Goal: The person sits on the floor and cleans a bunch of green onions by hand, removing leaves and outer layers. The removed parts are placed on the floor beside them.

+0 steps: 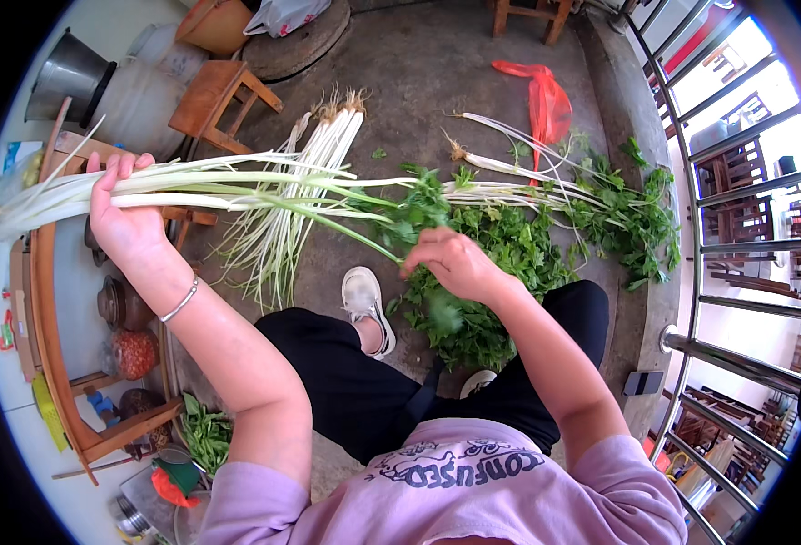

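My left hand [128, 204], raised at the left, is closed around a bundle of long white and pale green celery stalks [216, 184]. Its leafy tops point right. My right hand [448, 262] is at the stalk ends with its fingers pinched on one green stem; a blurred leaf shows just below it. Under that hand lies a heap of green celery leaves [482, 327] on the floor. Bare white stalks with roots [325, 150] lie in a pile beyond the bundle. Whole rooted celery plants [509, 167], leaves on, lie at the right.
A red plastic bag [543, 112] lies on the concrete floor beyond the plants. A wooden stool [206, 102] stands at the upper left, a wooden rack [49, 300] at the left. Metal railings [697, 204] run along the right, with a phone-like flat object [643, 383] on the ledge.
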Tool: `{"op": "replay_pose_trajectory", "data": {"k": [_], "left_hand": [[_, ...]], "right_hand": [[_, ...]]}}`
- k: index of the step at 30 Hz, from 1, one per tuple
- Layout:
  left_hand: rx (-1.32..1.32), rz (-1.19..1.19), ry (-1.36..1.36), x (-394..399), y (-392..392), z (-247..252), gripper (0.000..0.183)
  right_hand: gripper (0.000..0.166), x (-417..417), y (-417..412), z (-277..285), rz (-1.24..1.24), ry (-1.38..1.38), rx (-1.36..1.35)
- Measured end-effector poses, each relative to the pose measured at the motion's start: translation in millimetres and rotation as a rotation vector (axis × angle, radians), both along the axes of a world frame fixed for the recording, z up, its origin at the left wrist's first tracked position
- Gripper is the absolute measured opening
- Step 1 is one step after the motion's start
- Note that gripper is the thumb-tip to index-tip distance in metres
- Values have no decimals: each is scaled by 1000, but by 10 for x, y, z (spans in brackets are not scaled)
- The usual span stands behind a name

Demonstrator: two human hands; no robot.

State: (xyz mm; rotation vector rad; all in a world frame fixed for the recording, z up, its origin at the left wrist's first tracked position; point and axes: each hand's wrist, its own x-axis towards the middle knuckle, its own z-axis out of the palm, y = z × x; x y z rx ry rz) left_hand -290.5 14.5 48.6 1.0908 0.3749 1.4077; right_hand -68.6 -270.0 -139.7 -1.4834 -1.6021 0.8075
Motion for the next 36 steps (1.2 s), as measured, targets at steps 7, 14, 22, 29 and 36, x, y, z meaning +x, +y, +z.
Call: {"op": "replay_pose_trajectory", "data": {"k": [7, 14, 22, 29, 36], "left_hand": [[-19, 1, -75, -125, 43, 21, 32], [-37, -92, -121, -399, 243, 2, 31], [-120, -99, -154, -298, 116, 37, 31], [-130, -50, -110, -345, 195, -28, 32], [-53, 113, 7, -319, 247, -73, 32]], "right_hand": [[21, -75, -236, -132, 19, 394, -241], [21, 16, -324, -288, -219, 53, -71], [31, -43, 247, -73, -592, -192, 99], [18, 148, 251, -120, -486, -162, 259], [25, 312, -142, 138, -23, 212, -62]]}}
